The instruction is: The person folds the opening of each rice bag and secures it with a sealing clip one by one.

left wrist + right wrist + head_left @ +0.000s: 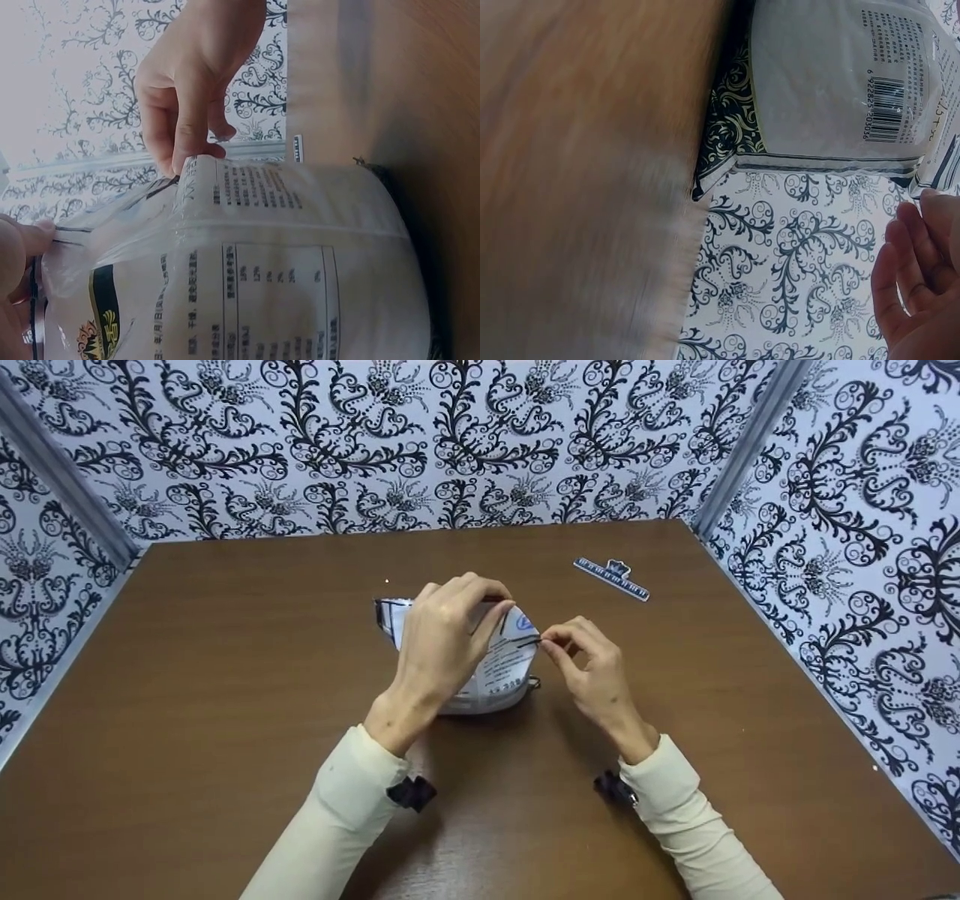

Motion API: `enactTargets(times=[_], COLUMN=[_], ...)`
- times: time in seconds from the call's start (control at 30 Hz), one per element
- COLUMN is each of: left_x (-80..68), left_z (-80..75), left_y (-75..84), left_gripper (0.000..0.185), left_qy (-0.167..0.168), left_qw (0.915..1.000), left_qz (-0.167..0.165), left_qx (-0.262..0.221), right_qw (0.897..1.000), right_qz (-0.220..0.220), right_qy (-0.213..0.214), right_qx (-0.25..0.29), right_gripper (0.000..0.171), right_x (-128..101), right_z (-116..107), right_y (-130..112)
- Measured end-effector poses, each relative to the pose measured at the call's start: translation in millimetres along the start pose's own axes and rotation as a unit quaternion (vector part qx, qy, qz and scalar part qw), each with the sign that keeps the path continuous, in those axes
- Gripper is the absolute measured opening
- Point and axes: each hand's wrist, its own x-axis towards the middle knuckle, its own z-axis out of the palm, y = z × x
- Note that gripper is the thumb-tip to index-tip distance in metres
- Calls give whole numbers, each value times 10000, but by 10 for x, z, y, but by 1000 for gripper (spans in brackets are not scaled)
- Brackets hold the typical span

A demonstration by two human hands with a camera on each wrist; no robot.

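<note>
One printed bag (499, 667) stands mid-desk (225, 675). The left hand (442, 637) grips its top; the right hand (589, 660) pinches its edge. One clip (611, 578) lies well apart. The bag's front is hidden.

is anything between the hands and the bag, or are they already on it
Nothing stands between them. The left hand grips the top of the printed bag, and the right hand pinches its top edge. The sealing clip lies apart, farther back on the table.
</note>
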Motion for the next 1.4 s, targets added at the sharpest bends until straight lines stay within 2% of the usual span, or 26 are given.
enactTargets(times=[0.27,0.6,1.1,1.4], left_x=[-25,-63,-64,-70], left_z=[-85,-112,-82,-68], left_y=[2,-62,-66,-73], left_gripper=[22,28,19,17], left_qy=[-241,-288,-160,-81], left_qw=[9984,9947,9962,9965], left_qz=[225,351,232,164], left_qx=[449,926,826,811], right_qw=[9999,9999,10000,9999], right_qz=[-100,-89,23,55], right_qy=[91,82,22,27], right_qx=[-33,-32,78,104], right_gripper=[5,4,6,7], right_x=[-7,-5,-1,17], right_z=[9,5,-13,-104], right_y=[1,14,-7,51])
